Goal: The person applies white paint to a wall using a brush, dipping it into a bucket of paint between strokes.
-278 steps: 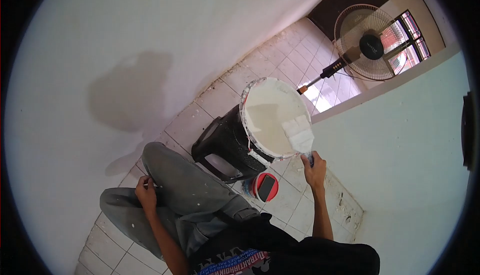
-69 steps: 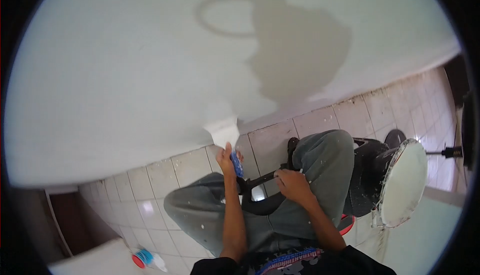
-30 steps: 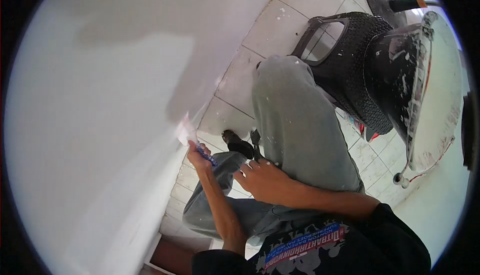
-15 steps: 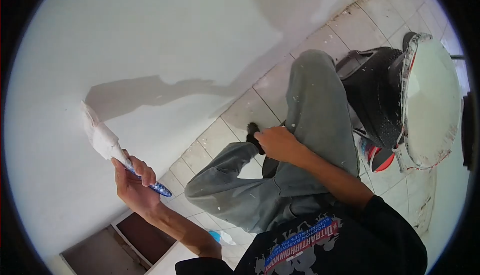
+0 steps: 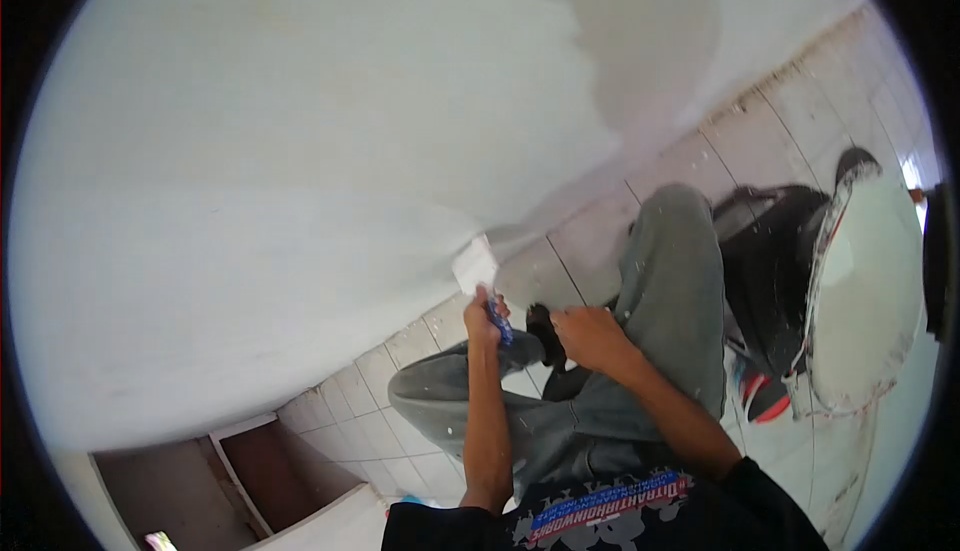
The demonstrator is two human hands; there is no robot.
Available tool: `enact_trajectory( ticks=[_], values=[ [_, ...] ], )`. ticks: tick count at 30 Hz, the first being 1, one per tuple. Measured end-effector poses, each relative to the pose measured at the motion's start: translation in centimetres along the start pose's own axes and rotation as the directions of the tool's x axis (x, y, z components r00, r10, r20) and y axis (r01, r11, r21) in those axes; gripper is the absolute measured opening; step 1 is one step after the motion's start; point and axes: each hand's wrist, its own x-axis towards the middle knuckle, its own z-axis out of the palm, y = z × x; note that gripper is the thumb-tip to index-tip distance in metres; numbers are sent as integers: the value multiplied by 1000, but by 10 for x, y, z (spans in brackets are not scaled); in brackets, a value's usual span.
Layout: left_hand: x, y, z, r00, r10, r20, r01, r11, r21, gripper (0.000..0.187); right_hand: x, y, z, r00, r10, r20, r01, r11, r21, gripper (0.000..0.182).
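Observation:
My left hand [image 5: 484, 318] is closed around the blue patterned handle of a paintbrush [image 5: 475, 265]. The brush's head is coated in white and lies against the lower part of the white wall [image 5: 300, 151], close to where it meets the floor. Between my bent legs, my right hand [image 5: 590, 339] is curled closed beside my dark-shod foot [image 5: 545, 334]. Its palm side is hidden, so I cannot make out whether anything is in it. To the right stands a paint-smeared bucket [image 5: 868, 291] with pale paint inside.
A black object [image 5: 775, 271], perhaps a bag or seat, stands between my knee and the bucket. A red and dark item [image 5: 768, 400] lies below it. Open wooden compartments [image 5: 285, 471] are at lower left. Stained white tiles [image 5: 640, 231] run along the wall.
My left hand has brought the brush from farther left on the wall to low down near the floor edge, closer to my right hand. The camera view has shifted; my right hand stays curled.

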Motion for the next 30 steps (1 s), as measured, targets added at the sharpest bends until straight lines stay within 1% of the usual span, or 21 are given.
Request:
enact_trajectory(
  ticks=[3, 4, 5, 7, 9, 10, 11, 13, 14, 15, 16, 17, 18, 19, 20, 21, 22, 25, 27, 28, 30],
  values=[
    [-22, 40, 7, 995, 88, 43, -87, 996, -35, 29, -3, 3, 7, 998, -54, -39, 55, 998, 35, 14],
    [-47, 69, 23, 994, 85, 72, -83, 996, -30, 23, -2, 4, 10, 995, -82, -61, 84, 996, 24, 13],
    [-74, 99, 35, 988, 124, 89, -126, 992, 17, 22, 0, 4, 13, 990, -118, -81, 119, 993, 12, 13],
    [-127, 144, 58, 973, 192, 125, -206, 973, 108, 19, -3, 6, 11, 989, -115, -92, 120, 992, 49, 13],
    [-183, 190, 74, 936, 311, 167, -326, 943, 71, 18, 0, 18, 24, 983, -158, -98, 164, 985, 52, 15],
    [-215, 213, 86, 913, 365, 183, -383, 920, 77, 18, -1, 20, 22, 984, -170, -46, 171, 985, 14, 16],
    [-245, 236, 98, 877, 433, 207, -453, 889, 61, 18, -1, 20, 21, 985, -171, 6, 171, 985, -25, 19],
    [-297, 284, 113, 792, 567, 228, -601, 790, 124, 17, -6, 20, 21, 979, -199, -49, 199, 980, -3, 18],
    [-320, 308, 118, 742, 623, 245, -656, 751, 77, 19, -8, 22, 23, 976, -213, -35, 212, 977, -39, 18],
    [-344, 332, 123, 666, 691, 281, -739, 663, 121, 20, -7, 26, 25, 975, -223, -19, 221, 972, -75, 19],
    [-374, 353, 133, 582, 757, 298, -807, 583, 96, 21, -5, 27, 23, 973, -232, -10, 229, 967, -111, 20],
    [-394, 382, 132, 517, 774, 365, -847, 525, 86, 20, -5, 25, 20, 978, -210, 4, 209, 970, -123, 20],
    [-413, 410, 132, 443, 775, 450, -862, 506, -23, 19, -7, 21, 19, 983, -184, 17, 185, 973, -137, 20],
    [-434, 440, 134, 397, 773, 495, -887, 462, -10, 20, -11, 19, 16, 988, -152, 33, 155, 976, -151, 20],
    [-454, 458, 144, 324, 824, 465, -912, 403, -80, 23, -12, 18, 14, 988, -149, 31, 152, 978, -144, 20],
    [-469, 476, 148, 253, 837, 486, -944, 324, -66, 23, -12, 16, 14, 989, -147, 32, 149, 980, -134, 21],
    [-472, 494, 150, 228, 828, 512, -941, 323, -104, 17, -12, 15, 13, 989, -144, 34, 147, 982, -121, 21],
    [-439, 507, 150, 351, 800, 487, -891, 445, -89, 15, -17, 13, 6, 987, -162, 16, 163, 977, -140, 23],
    [-386, 452, 146, 410, 844, 344, -891, 451, -44, 24, -18, 21, 5, 976, -217, 0, 215, 968, -127, 22],
    [-350, 420, 132, 487, 782, 389, -828, 555, -80, 24, -18, 23, 6, 969, -245, -11, 243, 963, -116, 22],
    [-255, 333, 106, 526, 789, 317, -825, 564, -33, 24, -27, 8, -4, 975, -223, 23, 222, 974, 36, 19]
  ],
)
